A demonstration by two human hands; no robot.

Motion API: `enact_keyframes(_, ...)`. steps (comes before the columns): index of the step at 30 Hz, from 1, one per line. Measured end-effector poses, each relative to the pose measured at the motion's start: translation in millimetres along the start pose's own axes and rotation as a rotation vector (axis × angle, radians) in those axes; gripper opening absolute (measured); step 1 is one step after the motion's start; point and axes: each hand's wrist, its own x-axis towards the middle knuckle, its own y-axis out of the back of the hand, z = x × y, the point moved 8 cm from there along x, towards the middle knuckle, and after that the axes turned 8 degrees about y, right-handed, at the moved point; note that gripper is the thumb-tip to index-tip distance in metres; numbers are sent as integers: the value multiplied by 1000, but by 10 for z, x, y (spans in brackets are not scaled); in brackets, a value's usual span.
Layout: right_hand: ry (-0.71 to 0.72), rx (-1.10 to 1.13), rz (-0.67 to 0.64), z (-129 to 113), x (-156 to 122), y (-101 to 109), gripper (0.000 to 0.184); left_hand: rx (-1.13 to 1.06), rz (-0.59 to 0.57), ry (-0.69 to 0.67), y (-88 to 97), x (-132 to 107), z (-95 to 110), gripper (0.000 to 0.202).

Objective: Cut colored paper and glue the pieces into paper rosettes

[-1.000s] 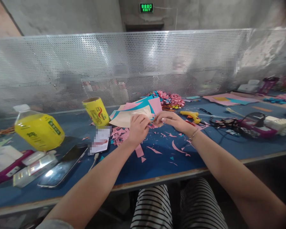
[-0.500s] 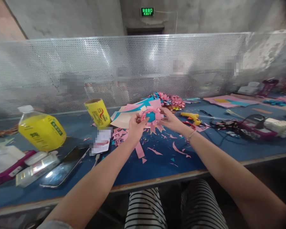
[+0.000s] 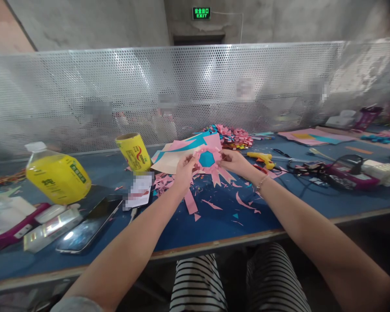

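Between my two hands is a paper rosette with a blue centre, a looped pink rim and pink ribbon tails hanging at its lower right. My left hand pinches its left rim, and my right hand pinches the right rim. Behind it lie overlapping sheets of cream, pink and blue paper. Pink paper scraps are scattered on the blue table below my hands. A heap of pink and blue paper loops sits just beyond.
A yellow glue gun lies right of my hand, near tangled cables and a purple power strip. On the left stand a yellow tube and a jug of yellow liquid, with phones in front. A perforated metal screen closes the back.
The rosette has turned to face me more squarely, and its tails have swung to the right. My left thumb has moved off the blue centre to the rim.
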Motion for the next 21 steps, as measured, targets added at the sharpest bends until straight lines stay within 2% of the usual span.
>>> enact_keyframes(6,-18,19,-53,-15,-12,-22,17,-22,-14,-74,-26,-22,93,28)
enact_keyframes(11,-61,-13,-53,-22,-26,-3,15,-9,3,-107,-4,-26,83,24)
enact_keyframes(16,-102,3,-37,-2,-29,30,18,14,66,-133,83,-17,91,17)
enact_keyframes(21,-160,202,48,179,-23,112,26,193,197,-149,249,57,107,22)
